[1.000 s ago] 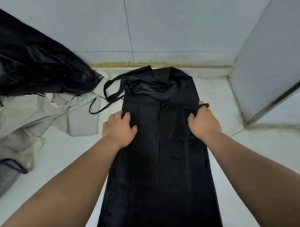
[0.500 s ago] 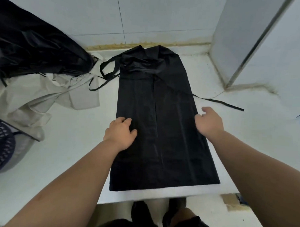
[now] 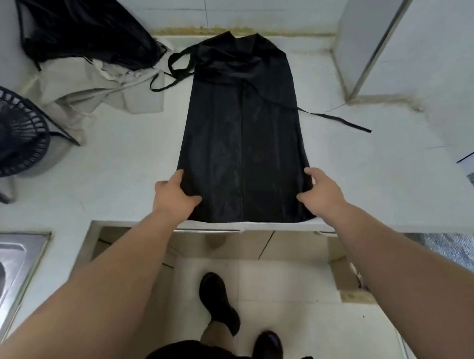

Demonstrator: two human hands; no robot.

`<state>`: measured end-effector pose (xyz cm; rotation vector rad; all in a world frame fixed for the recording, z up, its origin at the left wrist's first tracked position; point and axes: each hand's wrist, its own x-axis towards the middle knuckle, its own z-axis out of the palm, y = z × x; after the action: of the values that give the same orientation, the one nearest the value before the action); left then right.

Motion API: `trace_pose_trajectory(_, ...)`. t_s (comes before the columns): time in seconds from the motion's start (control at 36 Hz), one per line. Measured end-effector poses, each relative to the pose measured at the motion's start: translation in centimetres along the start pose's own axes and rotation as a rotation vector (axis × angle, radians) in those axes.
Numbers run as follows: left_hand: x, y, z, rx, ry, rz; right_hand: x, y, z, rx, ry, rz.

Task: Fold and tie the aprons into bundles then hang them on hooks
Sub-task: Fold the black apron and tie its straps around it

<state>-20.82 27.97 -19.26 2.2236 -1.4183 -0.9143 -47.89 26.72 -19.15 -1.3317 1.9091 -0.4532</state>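
A black apron [image 3: 243, 131] lies folded lengthwise into a long narrow strip on the white counter [image 3: 118, 169], its hem at the front edge. One black strap [image 3: 337, 119] trails off to the right, and looped straps [image 3: 178, 67] lie at its upper left. My left hand [image 3: 173, 196] grips the apron's lower left corner, thumb on top of the fabric. My right hand [image 3: 320, 193] grips the lower right corner in the same way.
A heap of black aprons [image 3: 82, 26] sits on beige cloth [image 3: 99, 94] at the back left. A black basket [image 3: 14, 134] stands at the left, a steel sink [image 3: 10, 260] at lower left. A white wall panel [image 3: 369, 44] rises at the right.
Both hands slid from the middle of the apron down its sides to the hem corners and took hold there. The right strap now lies stretched out to the right.
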Motion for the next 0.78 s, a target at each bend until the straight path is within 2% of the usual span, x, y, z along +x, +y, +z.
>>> trace_pose_trajectory(0.11, -1.6, -1.0, 0.0, -0.351, -0.017, -0.053, -1.7, 0.9, -0.7, 0.185, -0.106, 0.009)
trace_pose_trajectory(0.19, -2.6, -1.9, 0.2, -0.392, 0.000, -0.112, -2.1, 1.2, -0.9, 0.174, -0.121, 0.063)
trace_pose_trajectory(0.31, -3.2, -1.9, 0.0, -0.598, 0.016, -0.319, -2.2, 1.0, -1.4, 0.278, -0.173, 0.260)
trace_pose_trajectory(0.42, -3.1, -1.9, -0.8, -0.681, -0.034, -0.350, -2.1, 1.6, -2.2, 0.236, -0.289, 0.218)
trace_pose_trajectory(0.53, -3.2, -2.5, -1.9, -0.709, -0.153, -0.342, -2.1, 1.7, -3.0, -0.095, -0.376, 0.062)
trace_pose_trajectory(0.58, -3.3, -2.6, -2.2, -0.683, -0.221, -0.331, -2.0, 1.8, -3.2, -0.122, -0.362, 0.003)
trace_pose_trajectory(0.67, -3.4, -2.9, -2.4, -0.518, -0.337, -0.211, -2.1, 1.9, -3.1, -0.119, -0.301, -0.108)
trace_pose_trajectory(0.78, -3.2, -3.2, -2.3, -0.291, -0.216, -0.046, -1.8, 2.7, -2.4, -0.223, -0.188, -0.221)
